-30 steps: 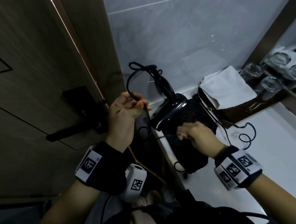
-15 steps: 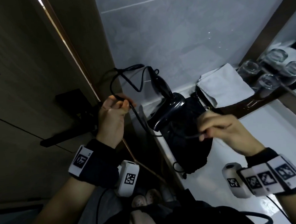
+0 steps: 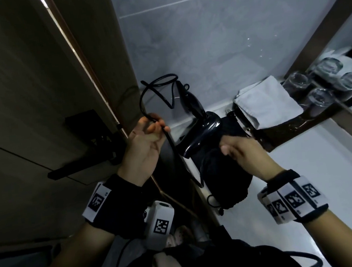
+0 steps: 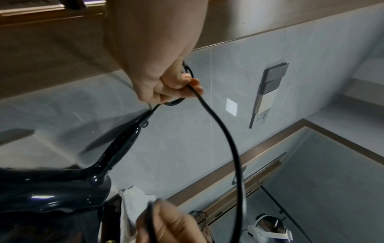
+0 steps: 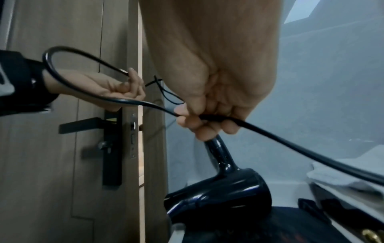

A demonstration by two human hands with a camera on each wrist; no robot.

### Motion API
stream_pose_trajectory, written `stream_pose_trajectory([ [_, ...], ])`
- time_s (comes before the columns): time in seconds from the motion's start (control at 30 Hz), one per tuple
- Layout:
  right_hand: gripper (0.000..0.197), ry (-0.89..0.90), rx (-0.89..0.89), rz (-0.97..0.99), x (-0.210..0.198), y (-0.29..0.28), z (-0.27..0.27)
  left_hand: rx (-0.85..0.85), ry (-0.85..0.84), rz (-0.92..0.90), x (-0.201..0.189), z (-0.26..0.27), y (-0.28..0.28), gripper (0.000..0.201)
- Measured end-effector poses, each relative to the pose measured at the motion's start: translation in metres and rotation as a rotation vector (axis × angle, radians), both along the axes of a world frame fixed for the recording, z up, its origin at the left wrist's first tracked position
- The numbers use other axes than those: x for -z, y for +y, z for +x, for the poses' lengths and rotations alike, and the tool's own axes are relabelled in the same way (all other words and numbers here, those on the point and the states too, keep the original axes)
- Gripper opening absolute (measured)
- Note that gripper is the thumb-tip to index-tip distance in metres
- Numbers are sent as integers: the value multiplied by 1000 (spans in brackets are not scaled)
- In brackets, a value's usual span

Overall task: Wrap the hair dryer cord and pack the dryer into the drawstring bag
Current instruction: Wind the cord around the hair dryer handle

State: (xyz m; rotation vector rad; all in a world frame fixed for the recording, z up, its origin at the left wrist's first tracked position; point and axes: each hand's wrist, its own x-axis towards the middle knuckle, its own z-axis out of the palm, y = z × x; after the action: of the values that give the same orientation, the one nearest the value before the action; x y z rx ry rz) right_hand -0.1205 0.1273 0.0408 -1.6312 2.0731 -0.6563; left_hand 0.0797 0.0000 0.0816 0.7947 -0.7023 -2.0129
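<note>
**Now the right hand is back at the dryer**

Half a second ago it was out at 3 o'clock; now the right hand [image 3: 239, 151] pinches the cord [image 5: 290, 139] beside the hair dryer [image 3: 201, 130], atop the drawstring bag [image 3: 226, 182]. Left hand [image 3: 147, 140] grips a loop at 10 o'clock. Coiling continues.

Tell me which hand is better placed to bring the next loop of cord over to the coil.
Probably the right hand. Its grip is on the free run of cord trailing toward the counter, so it can feed slack. The left hand pinches the gathered loops near the hair dryer handle and should hold them.
</note>
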Motion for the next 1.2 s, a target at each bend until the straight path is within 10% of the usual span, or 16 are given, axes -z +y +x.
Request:
stream_pose_trajectory([
  [0.27,31,-559,-394,383,-1,21,27,-29,-74,-139,2,-5,-5,33],
  [0.53,27,-902,-310,-165,-44,39,3,-226,-425,-323,35,4,-9,31],
  [0.87,33,-578,412,-613,-38,23,-25,-166,-420,-338,40,14,-8,30],
  [1.2,27,-140,542,-167,5,4,-48,-34,-232,-382,13,9,11,27],
])
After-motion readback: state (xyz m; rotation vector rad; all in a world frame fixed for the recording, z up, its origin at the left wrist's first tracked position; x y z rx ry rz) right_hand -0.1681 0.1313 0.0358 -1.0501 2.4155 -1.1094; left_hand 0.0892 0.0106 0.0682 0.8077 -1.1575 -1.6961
